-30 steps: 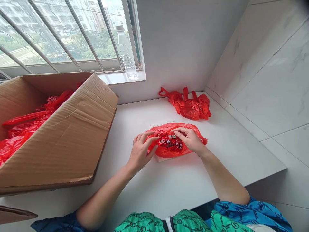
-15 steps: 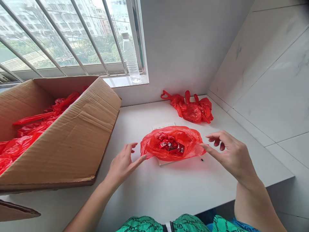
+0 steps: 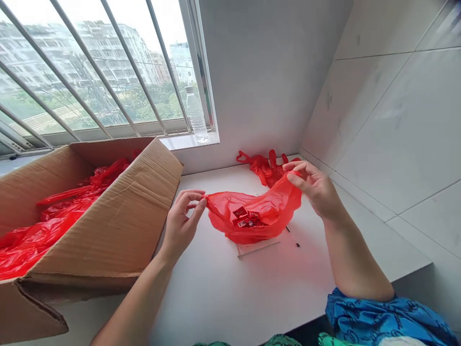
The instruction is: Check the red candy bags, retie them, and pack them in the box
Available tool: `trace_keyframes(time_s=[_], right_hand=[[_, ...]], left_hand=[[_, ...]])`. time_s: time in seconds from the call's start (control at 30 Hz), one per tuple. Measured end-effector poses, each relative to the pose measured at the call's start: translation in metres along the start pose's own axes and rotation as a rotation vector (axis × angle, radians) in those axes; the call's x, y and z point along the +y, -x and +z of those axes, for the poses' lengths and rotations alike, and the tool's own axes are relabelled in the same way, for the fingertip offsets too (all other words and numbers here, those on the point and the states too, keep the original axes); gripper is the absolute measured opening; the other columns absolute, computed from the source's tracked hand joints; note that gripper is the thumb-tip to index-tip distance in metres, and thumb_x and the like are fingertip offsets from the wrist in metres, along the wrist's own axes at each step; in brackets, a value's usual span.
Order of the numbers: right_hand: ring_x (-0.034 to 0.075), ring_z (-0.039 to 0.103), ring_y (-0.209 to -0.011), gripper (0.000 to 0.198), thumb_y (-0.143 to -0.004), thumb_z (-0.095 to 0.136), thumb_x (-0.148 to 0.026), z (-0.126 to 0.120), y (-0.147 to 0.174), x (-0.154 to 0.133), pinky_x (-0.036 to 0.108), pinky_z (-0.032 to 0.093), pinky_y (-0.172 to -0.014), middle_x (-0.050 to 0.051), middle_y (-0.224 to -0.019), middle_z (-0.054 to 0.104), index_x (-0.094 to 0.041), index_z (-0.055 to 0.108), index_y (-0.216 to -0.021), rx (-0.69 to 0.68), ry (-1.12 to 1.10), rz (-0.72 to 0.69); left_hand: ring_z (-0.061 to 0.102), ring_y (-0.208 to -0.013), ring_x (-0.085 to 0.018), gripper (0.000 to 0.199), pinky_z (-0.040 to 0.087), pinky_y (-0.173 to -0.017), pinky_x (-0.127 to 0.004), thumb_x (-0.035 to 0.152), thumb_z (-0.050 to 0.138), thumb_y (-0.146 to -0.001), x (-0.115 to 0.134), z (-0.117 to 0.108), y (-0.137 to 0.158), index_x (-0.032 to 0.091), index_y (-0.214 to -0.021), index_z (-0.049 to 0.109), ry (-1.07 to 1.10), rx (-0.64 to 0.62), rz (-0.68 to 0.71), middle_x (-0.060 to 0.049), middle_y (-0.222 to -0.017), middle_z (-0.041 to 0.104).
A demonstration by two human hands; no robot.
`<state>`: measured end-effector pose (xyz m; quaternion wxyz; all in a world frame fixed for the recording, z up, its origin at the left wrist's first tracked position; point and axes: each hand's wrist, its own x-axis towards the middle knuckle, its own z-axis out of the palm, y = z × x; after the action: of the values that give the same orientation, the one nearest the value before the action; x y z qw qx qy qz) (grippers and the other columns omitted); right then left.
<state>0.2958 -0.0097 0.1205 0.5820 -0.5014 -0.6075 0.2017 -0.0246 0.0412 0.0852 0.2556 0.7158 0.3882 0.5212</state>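
A red plastic bag (image 3: pixel 254 235) hangs stretched between my two hands, its mouth open toward me. Inside it lie several small red-wrapped pieces (image 3: pixel 248 218) that look like candies. My left hand (image 3: pixel 185 216) pinches the bag's left edge between thumb and fingers. The right edge is gripped higher up by my right hand (image 3: pixel 311 185). Beneath the bag, partly hidden by it, a pale flat pad or paper (image 3: pixel 257 247) lies on the white table (image 3: pixel 230 288).
To the left stands a cardboard box (image 3: pixel 118 216) holding red plastic bags (image 3: pixel 68 216). More bunched red bags (image 3: pixel 264 166) lie by the back wall, partly behind my right hand. A clear bottle (image 3: pixel 196 115) stands on the windowsill. A thin pen-like item (image 3: pixel 297 245) lies right of the pad.
Both hands have closed on the bag's edges and moved up, my right hand the most. The bag is now raised and stretched. The view has shifted slightly.
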Motion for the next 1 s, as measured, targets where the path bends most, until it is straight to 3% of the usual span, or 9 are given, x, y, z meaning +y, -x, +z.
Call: trace_keyframes(time_s=[0.1,0.23,0.43,0.53,0.67,0.77,0.83,0.93,1.0], right_hand=[[0.023,0.062,-0.112,0.022,-0.093,0.054,-0.048,0.022,-0.017,-0.003,0.040,0.052,-0.093,0.005,-0.122,0.064,-0.026,0.057,-0.095,0.038,-0.315,0.027],[0.022,0.063,-0.112,0.031,-0.092,0.055,-0.050,0.053,-0.021,-0.008,0.041,0.052,-0.097,0.006,-0.134,0.057,-0.029,0.053,-0.116,-0.005,-0.461,-0.024],[0.015,0.061,-0.087,0.071,-0.077,0.076,-0.044,0.085,-0.005,-0.006,0.037,0.057,-0.083,0.009,-0.141,0.042,-0.033,0.043,-0.140,-0.288,-0.181,0.013],[0.014,0.057,-0.081,0.076,-0.075,0.078,-0.041,0.093,0.001,-0.002,0.039,0.057,-0.080,0.008,-0.138,0.039,-0.034,0.043,-0.142,-0.403,-0.025,0.015],[0.022,0.058,-0.101,0.074,-0.080,0.071,-0.044,0.096,-0.003,0.010,0.046,0.053,-0.094,0.009,-0.138,0.040,-0.032,0.039,-0.146,-0.345,0.053,0.021],[0.028,0.046,-0.128,0.065,-0.085,0.066,-0.045,0.097,-0.008,0.018,0.048,0.043,-0.108,0.009,-0.139,0.041,-0.029,0.043,-0.143,-0.256,0.046,-0.017],[0.028,0.046,-0.128,0.061,-0.087,0.063,-0.044,0.097,-0.008,0.019,0.047,0.043,-0.108,0.009,-0.137,0.043,-0.029,0.044,-0.143,-0.270,0.033,-0.033],[0.022,0.058,-0.106,0.060,-0.090,0.060,-0.042,0.095,-0.004,0.012,0.044,0.053,-0.095,0.009,-0.138,0.041,-0.031,0.042,-0.145,-0.392,0.004,-0.028],[0.019,0.060,-0.094,0.063,-0.088,0.063,-0.046,0.095,0.000,0.006,0.042,0.055,-0.089,0.009,-0.141,0.039,-0.032,0.042,-0.146,-0.476,0.011,-0.016]], left_hand=[[0.060,-0.110,-0.018,0.021,0.051,-0.089,-0.028,0.042,0.059,-0.093,0.017,0.009,-0.027,0.021,-0.096,0.062,0.252,0.132,-0.008,-0.007,-0.124,0.062],[0.064,-0.110,-0.019,0.031,0.053,-0.090,-0.033,0.047,0.048,-0.098,0.029,0.026,-0.043,0.027,-0.119,0.057,0.467,0.050,-0.076,-0.007,-0.121,0.067],[0.065,-0.106,-0.019,0.052,0.053,-0.093,-0.034,0.048,0.042,-0.101,0.032,0.057,-0.034,0.031,-0.149,0.036,0.485,-0.274,-0.086,-0.008,-0.129,0.061],[0.062,-0.109,-0.020,0.051,0.050,-0.098,-0.039,0.053,0.034,-0.101,0.021,0.065,-0.029,0.028,-0.146,0.041,0.506,-0.228,-0.104,-0.009,-0.128,0.059],[0.046,-0.132,-0.031,0.084,0.033,-0.114,-0.051,0.082,0.026,-0.086,0.005,0.050,-0.022,0.026,-0.149,0.034,0.436,-0.285,0.061,-0.013,-0.140,0.050],[0.034,-0.141,-0.035,0.103,0.032,-0.114,-0.049,0.082,0.059,-0.071,0.005,0.036,-0.014,0.029,-0.152,0.026,0.186,-0.483,0.062,-0.013,-0.151,0.039],[0.042,-0.135,-0.032,0.088,0.040,-0.107,-0.044,0.065,0.070,-0.076,0.007,0.035,-0.011,0.031,-0.147,0.032,0.033,-0.523,-0.025,-0.012,-0.147,0.044],[0.062,-0.097,-0.022,0.041,0.049,-0.083,-0.034,0.052,0.049,-0.096,0.006,0.044,-0.012,0.026,-0.127,0.050,0.001,-0.510,-0.106,-0.007,-0.112,0.065],[0.060,-0.079,-0.017,0.031,0.047,-0.072,-0.029,0.046,0.037,-0.101,0.002,0.051,-0.014,0.023,-0.110,0.056,0.025,-0.481,-0.106,-0.003,-0.093,0.066]])
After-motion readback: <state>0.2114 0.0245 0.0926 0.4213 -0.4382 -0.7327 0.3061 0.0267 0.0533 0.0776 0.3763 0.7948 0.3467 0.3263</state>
